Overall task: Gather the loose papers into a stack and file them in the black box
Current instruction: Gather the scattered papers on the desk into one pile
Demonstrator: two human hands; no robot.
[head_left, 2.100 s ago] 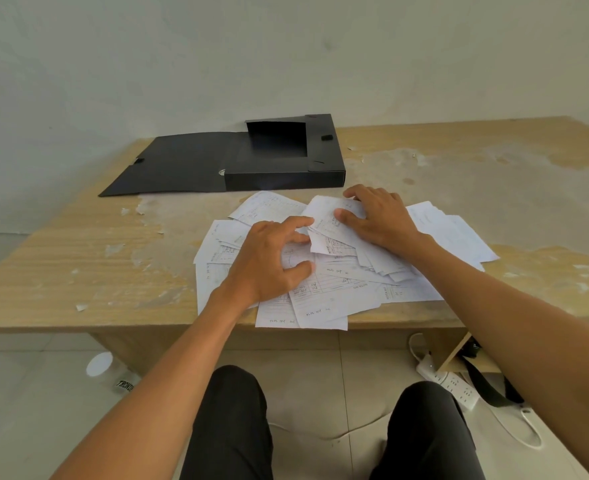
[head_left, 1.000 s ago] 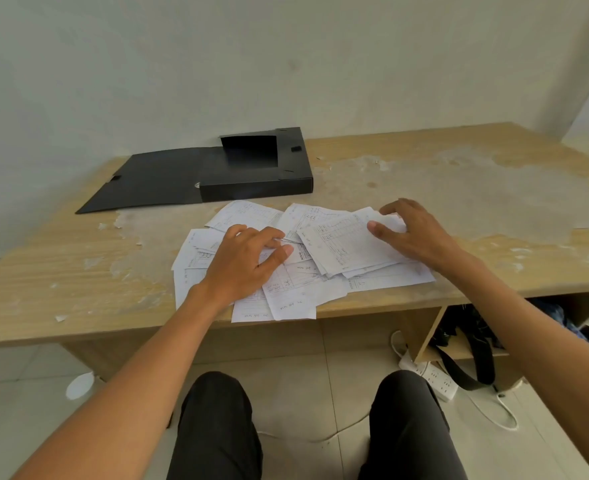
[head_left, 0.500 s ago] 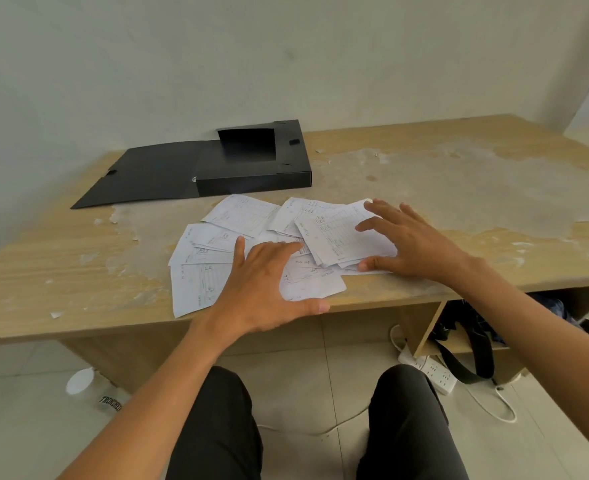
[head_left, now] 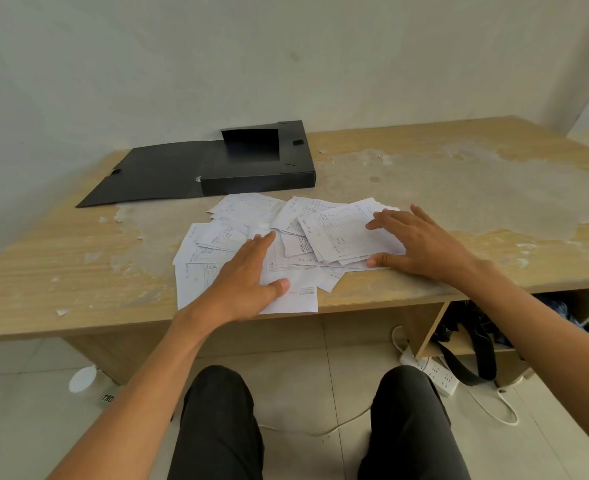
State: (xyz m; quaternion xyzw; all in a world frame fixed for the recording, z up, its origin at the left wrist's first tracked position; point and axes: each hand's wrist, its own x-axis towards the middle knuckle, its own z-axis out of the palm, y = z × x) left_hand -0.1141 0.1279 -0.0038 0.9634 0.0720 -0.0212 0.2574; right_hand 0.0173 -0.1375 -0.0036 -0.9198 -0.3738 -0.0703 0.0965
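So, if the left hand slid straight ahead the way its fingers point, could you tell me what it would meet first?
Probably more loose white papers lying ahead of the left hand, then the open black file box behind them; the depth between is hard to judge.

The papers (head_left: 341,233) are thin, matt white sheets with faint print. The box (head_left: 258,178) looks like smooth black plastic with a dull shine. The desk (head_left: 78,258) is wood-grain laminate, worn and peeling in rough pale patches.

A worn wooden desk (head_left: 459,188) — white power strip (head_left: 435,374) on the tiled floor (head_left: 303,375) beneath.
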